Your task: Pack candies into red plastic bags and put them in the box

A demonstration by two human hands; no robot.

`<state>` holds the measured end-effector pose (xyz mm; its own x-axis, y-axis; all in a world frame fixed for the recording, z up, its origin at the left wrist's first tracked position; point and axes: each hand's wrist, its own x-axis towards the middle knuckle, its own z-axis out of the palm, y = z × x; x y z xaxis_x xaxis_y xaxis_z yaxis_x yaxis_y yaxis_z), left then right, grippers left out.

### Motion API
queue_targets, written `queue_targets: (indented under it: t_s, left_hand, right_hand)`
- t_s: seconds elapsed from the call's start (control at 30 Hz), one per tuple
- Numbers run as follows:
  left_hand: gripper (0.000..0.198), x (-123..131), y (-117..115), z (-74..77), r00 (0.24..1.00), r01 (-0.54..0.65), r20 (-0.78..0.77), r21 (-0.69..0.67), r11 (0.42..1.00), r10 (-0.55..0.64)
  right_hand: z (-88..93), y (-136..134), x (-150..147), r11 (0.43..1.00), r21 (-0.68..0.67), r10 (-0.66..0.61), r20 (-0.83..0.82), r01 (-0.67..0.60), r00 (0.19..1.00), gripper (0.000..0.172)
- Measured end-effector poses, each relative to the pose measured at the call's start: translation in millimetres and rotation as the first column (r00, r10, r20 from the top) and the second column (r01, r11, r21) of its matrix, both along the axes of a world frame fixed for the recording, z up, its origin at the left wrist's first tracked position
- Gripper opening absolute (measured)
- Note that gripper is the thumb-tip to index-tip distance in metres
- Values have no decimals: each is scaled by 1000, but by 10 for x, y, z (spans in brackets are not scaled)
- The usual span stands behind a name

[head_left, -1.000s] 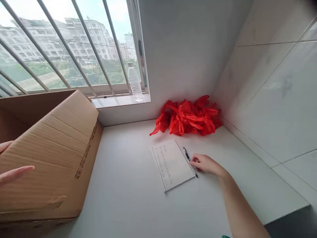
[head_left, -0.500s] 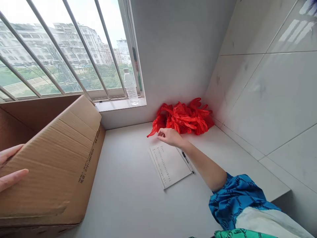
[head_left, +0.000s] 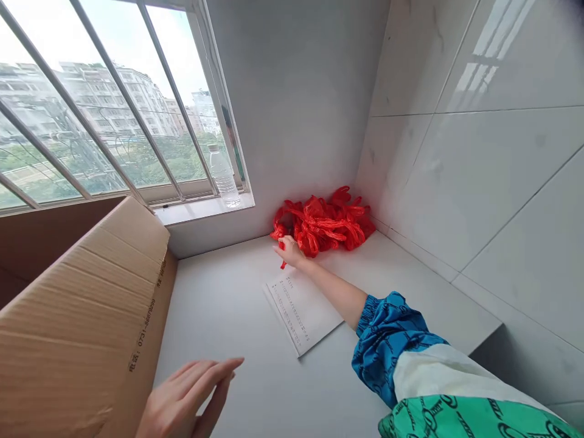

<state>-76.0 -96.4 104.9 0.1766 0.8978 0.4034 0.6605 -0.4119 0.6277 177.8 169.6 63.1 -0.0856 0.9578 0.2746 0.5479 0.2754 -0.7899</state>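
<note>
Just beyond the right hand [head_left: 289, 250], red bags [head_left: 326, 222], one strip in its grip.

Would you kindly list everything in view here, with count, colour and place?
red plastic bags: a heap, number unclear, red, back corner of the counter
sheet of paper: one, white with printed lines, flat on the counter in front of the bags
cardboard box: one, brown, left side of the counter
water bottle: one, clear, upright on the window sill
window bars: several, white, across the window
counter: one, white
tiled wall: one, pale grey, right side
left hand: one, open, low in view beside the box
right hand: one, closed on a loose end of the bags; blue patterned sleeve
</note>
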Motion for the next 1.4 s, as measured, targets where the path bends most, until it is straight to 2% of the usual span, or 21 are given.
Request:
queue_targets:
  t_s: [0.07,0.13,0.2,0.27,0.37,0.47,0.57,0.67,0.8,0.97,1.1,1.27,1.4]
  left_hand:
    - [20,185,208,-268,998,68,19,-145,987,-65]
    - [28,317,433,-484,991,43,133,-296,954,-4]
    - [38,390,657,-620,953,24,288,-365,931,89]
    - [49,436,856,-698,909,-19,378,-383,923,175]
    - [57,525,1061,-800,889,-85,395,-355,931,232]
    - [48,632,1129,-925,900,-142,345,-347,927,267]
    - [37,694,1103,-1022,917,-206,266,-325,923,299]
    - [29,683,1059,-1076,939,-209,205,-297,932,276]
    - [29,611,1048,-1138,948,-187,196,-294,937,251]
    - [33,584,1059,-1185,926,-227,229,-292,929,299]
    - [33,615,1057,-1159,911,-233,271,-286,930,311]
    - [39,656,1047,-1059,923,-156,301,-275,949,240]
    - [43,704,1025,-1012,957,-120,223,-284,951,187]
  right_hand:
    - [56,-104,91,998,56,16,-67,-12,998,32]
    - [98,-263,208,993,103,64,-113,-52,992,33]
    - [97,-469,360,985,127,132,-122,-116,984,31]
    - [47,-699,532,974,133,198,-98,-185,975,24]
    - [-88,-1012,763,962,125,248,-30,-242,968,16]
    - [-234,-1226,866,970,166,176,18,-177,984,22]
    - [-357,-1346,825,940,326,59,149,-105,987,20]
    - [-469,-1400,727,906,392,33,309,-159,950,23]
    - [-603,-1403,671,920,344,5,472,-189,882,44]
    - [-642,-1389,746,927,306,20,539,-218,842,48]
    - [-654,-1383,798,930,276,38,581,-241,813,52]
    - [-740,-1365,797,934,266,20,627,-238,779,54]
    - [-778,-1364,765,936,257,19,643,-239,765,52]
